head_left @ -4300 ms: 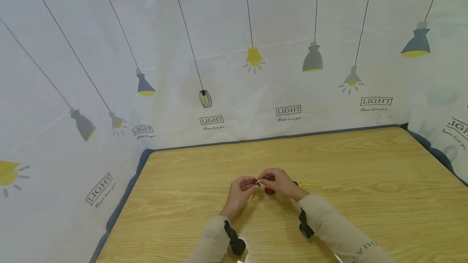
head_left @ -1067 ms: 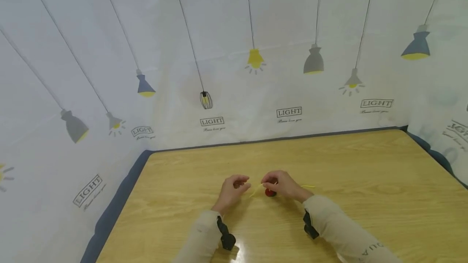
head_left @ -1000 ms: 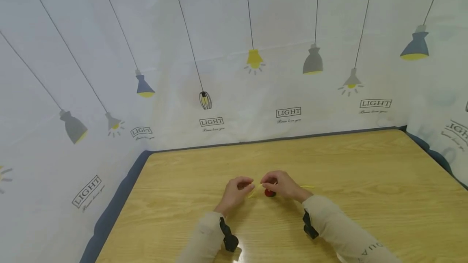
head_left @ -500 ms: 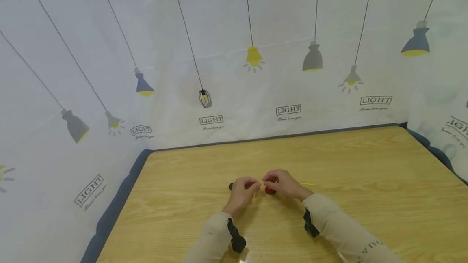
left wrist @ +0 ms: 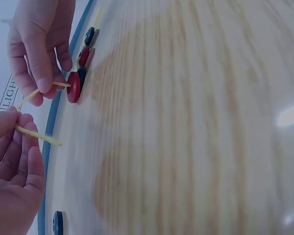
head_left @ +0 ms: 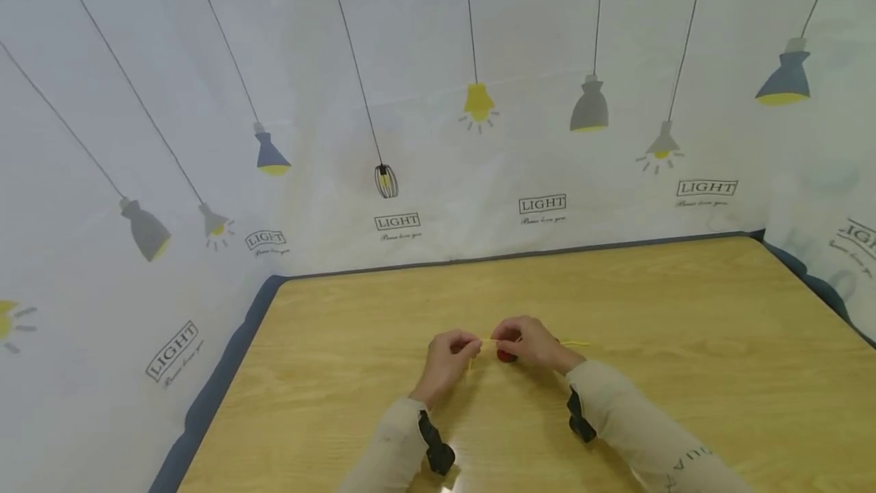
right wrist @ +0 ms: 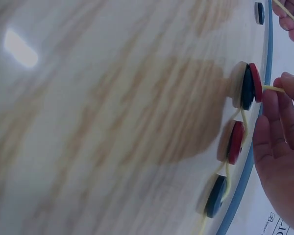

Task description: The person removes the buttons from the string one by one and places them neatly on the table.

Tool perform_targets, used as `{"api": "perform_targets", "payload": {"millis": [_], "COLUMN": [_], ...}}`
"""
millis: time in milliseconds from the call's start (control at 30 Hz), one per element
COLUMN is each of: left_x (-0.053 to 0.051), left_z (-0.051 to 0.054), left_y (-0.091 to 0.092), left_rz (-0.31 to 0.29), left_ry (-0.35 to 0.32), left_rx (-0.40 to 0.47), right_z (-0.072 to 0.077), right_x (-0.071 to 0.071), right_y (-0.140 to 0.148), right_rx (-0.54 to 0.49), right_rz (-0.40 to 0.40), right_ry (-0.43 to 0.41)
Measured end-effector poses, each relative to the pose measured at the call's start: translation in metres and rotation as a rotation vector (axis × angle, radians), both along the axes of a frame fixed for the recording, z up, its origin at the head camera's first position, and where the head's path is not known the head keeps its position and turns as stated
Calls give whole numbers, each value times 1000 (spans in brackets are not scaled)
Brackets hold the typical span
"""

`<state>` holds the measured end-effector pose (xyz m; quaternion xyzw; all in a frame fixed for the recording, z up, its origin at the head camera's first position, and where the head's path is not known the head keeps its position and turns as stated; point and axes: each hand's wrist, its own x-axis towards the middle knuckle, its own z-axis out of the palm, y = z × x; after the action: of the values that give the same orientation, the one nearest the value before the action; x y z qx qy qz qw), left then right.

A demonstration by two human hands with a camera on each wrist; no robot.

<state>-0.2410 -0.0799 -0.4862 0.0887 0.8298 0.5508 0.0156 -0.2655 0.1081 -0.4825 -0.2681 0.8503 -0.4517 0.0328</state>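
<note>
My left hand (head_left: 445,364) pinches a yellow cord (left wrist: 39,135) near its free end, which hangs below the fingers. A little to the right, my right hand (head_left: 530,342) pinches the same cord, and a short stretch runs between the hands. Close beneath the right fingers, a red button-like disc (right wrist: 255,83) stands on edge against a dark one (right wrist: 246,87). Farther along the cord are another red disc (right wrist: 235,142) and a dark disc (right wrist: 215,197). A separate dark disc (left wrist: 58,223) lies near the left hand; in the head view it is hidden.
The wood-grain table (head_left: 650,371) extends around both hands. White sheets printed with lamps (head_left: 547,143) stand along its back and sides, with a blue border (head_left: 226,379) at the edge. Each wrist wears a black camera (head_left: 438,447).
About four seconds ago a dark disc was at the left fingertips; now it lies apart on the table. The left hand moved rightward and took hold of the cord. The right hand stayed nearly still.
</note>
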Motion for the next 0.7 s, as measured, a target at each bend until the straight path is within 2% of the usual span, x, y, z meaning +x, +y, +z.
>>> {"api": "perform_targets", "payload": {"millis": [333, 567, 700], "left_x": [-2, -4, -3], "left_z": [0, 4, 2], "left_y": [-8, 3, 13], "left_rz": [-47, -57, -31], "left_ry": [32, -2, -13], "left_rx": [-103, -42, -66], "right_z": [2, 2, 0], "right_x": [-4, -4, -2], "right_y": [0, 0, -1], "right_rx": [-20, -32, -38], "right_rz": [-53, -42, -37], "right_ry": [6, 19, 10]}}
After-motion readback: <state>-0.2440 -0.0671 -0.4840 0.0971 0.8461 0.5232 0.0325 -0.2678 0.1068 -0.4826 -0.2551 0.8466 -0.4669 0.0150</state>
